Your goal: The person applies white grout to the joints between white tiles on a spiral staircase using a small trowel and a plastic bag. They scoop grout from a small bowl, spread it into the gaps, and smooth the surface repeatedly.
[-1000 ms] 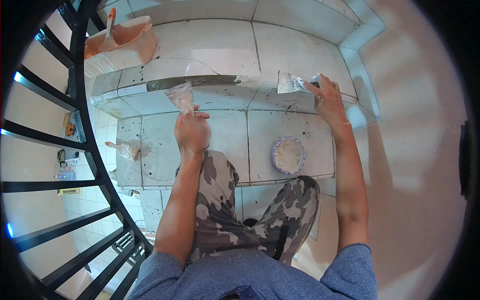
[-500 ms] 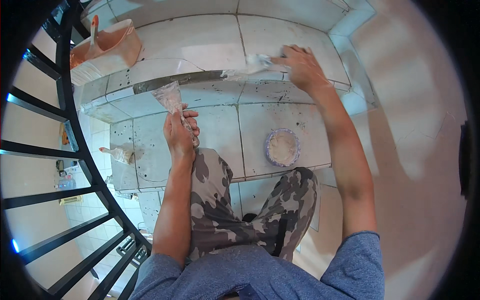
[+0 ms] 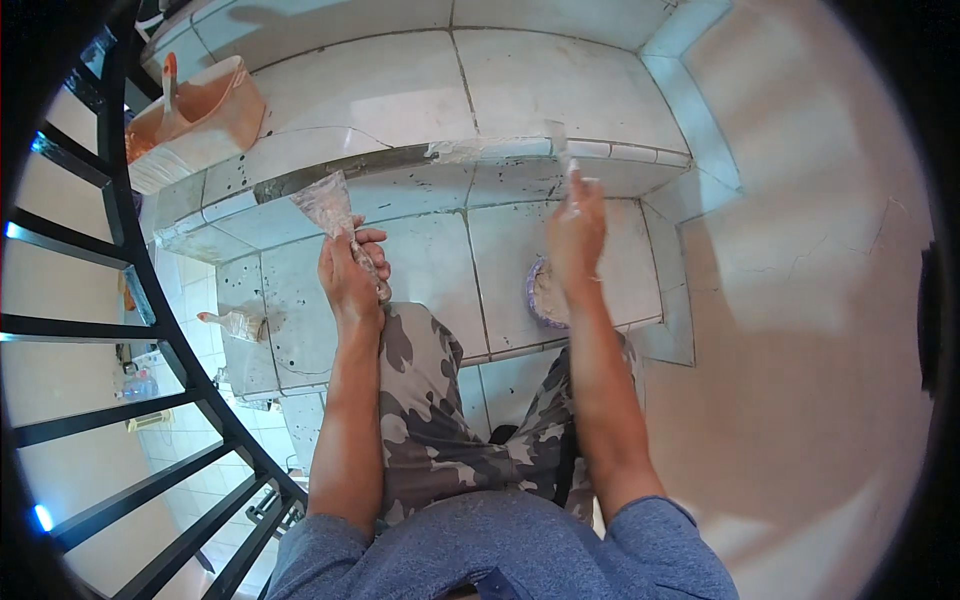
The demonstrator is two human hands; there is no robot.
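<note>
My left hand (image 3: pixel 352 272) is closed round the handle of a wide, putty-smeared scraper (image 3: pixel 325 203), its blade up below the step's edge. My right hand (image 3: pixel 578 228) grips another putty knife (image 3: pixel 558 139), held upright at the tiled step edge (image 3: pixel 611 150). Pale filler (image 3: pixel 452 149) is smeared along that edge beside a bare dark strip (image 3: pixel 355 163). A purple-rimmed bowl of off-white paste (image 3: pixel 542 298) sits on the lower tread (image 3: pixel 420 260), partly hidden by my right hand and arm. A paintbrush (image 3: pixel 238 322) lies at that tread's left.
A peach plastic tub (image 3: pixel 215 110) with a handled tool stands on the upper tread at left. A black metal railing (image 3: pixel 160 335) curves down the left, tiled floor (image 3: pixel 165 450) beyond it. A cracked plain wall (image 3: pixel 800 330) rises at the right. My camouflage-clad legs bend below the step.
My right hand and its knife swept left along the edge, then dropped lower and turned so the blade points up, now over the bowl. My left hand shifted slightly left with its scraper.
</note>
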